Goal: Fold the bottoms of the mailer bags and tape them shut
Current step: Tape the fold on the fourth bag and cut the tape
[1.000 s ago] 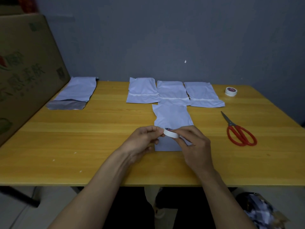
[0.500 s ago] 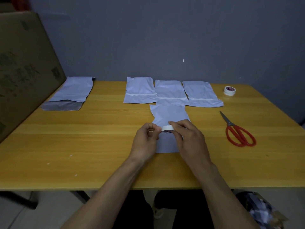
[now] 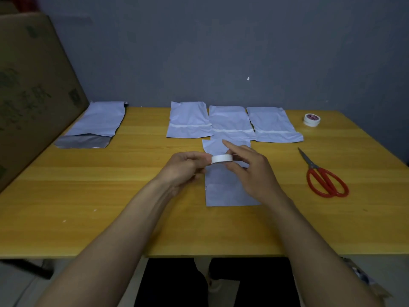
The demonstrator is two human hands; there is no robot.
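Note:
A white tape roll [image 3: 222, 158] is held edge-on above the table's middle. My left hand [image 3: 184, 168] pinches its left side with curled fingers. My right hand [image 3: 247, 168] holds its right side with thumb and fingers, the index finger stretched out over the top. Under both hands lies a pale mailer bag [image 3: 228, 191] flat on the wooden table [image 3: 110, 196]. Three mailer bags with white tape strips across them lie in a row behind: one [image 3: 189, 120], a second [image 3: 230, 122] and a third [image 3: 272, 125].
Red-handled scissors [image 3: 325, 178] lie at the right. A second tape roll [image 3: 311, 119] stands at the back right. A stack of mailer bags [image 3: 95, 127] lies at the back left beside a large cardboard box [image 3: 28, 96]. A grey wall stands behind.
Both hands have lifted the tape roll a little and turned it edge-on. My right index finger has stretched out over the roll.

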